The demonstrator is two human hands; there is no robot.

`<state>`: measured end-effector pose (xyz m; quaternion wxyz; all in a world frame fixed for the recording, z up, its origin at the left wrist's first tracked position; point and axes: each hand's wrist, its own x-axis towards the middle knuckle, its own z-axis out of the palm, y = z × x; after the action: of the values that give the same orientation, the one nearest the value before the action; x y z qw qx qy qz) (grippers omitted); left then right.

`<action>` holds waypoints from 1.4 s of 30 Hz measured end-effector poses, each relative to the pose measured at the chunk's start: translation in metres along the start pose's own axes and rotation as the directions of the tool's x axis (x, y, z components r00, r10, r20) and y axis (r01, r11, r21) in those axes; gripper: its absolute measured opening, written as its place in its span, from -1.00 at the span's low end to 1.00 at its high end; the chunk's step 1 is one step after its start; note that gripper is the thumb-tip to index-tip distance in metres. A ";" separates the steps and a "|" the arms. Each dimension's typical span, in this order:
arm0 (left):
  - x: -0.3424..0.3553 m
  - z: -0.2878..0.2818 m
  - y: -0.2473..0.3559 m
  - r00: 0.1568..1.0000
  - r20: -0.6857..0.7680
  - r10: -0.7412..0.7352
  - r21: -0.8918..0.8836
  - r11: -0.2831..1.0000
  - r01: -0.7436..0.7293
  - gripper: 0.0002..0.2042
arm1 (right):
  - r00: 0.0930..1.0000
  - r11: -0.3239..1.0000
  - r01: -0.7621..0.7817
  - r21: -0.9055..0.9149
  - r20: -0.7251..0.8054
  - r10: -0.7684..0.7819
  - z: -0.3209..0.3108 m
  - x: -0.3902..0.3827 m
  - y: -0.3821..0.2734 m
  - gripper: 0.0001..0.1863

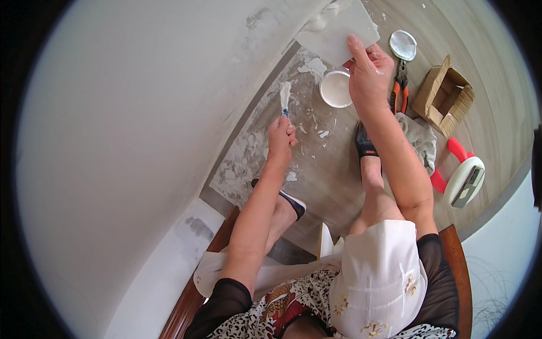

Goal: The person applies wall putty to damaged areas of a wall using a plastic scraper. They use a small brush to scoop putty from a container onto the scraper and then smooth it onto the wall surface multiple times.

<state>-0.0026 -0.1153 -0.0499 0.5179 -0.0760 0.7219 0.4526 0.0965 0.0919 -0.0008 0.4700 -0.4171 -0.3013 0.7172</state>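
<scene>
My left hand (280, 137) is closed around a small tool (285, 97) whose far end is coated in white paste, with a bit of blue near the grip. Whether that end is a brush or a blade I cannot tell. In my right hand (371, 76) is a flat pale board (339, 35), pinched at its near corner with the thumb on top. A lump of white paste (327, 14) lies at the board's far left edge, close to the wall. Just below the board, an open round tub (335, 89) of white paste stands on the floor, left of my right wrist.
Right of the tub lie a white-smeared round lid (402, 45), orange-handled pliers (400, 87), an open cardboard box (446, 97) and a grey cloth (419, 138). A phone (470, 186) rests on a white object with red parts. A white wall (141, 113) runs along the left.
</scene>
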 end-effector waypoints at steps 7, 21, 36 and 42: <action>-0.014 -0.005 0.012 0.962 0.219 0.162 -0.290 0.952 -0.094 -0.74 | 1.000 1.000 -0.010 0.016 -0.021 0.010 0.005 -0.002 0.000 -0.86; -0.021 -0.004 0.023 0.871 0.458 0.179 -0.545 0.830 0.116 -0.71 | 0.998 0.998 -0.051 -0.036 -0.045 0.049 -0.008 -0.002 0.007 -0.83; -0.019 0.005 0.016 0.664 0.733 0.146 -0.591 0.618 0.518 -0.69 | 0.998 0.999 -0.035 0.032 -0.054 0.036 -0.012 -0.003 0.005 -0.83; -0.015 0.004 0.016 0.622 0.755 0.208 -0.602 0.596 0.532 -0.69 | 0.999 0.999 -0.034 -0.008 -0.043 0.033 -0.006 -0.011 0.002 -0.80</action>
<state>-0.0029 -0.1086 -0.0285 0.7260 -0.1695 0.1436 0.6509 0.1031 0.0810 -0.0016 0.4622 -0.4394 -0.2875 0.7146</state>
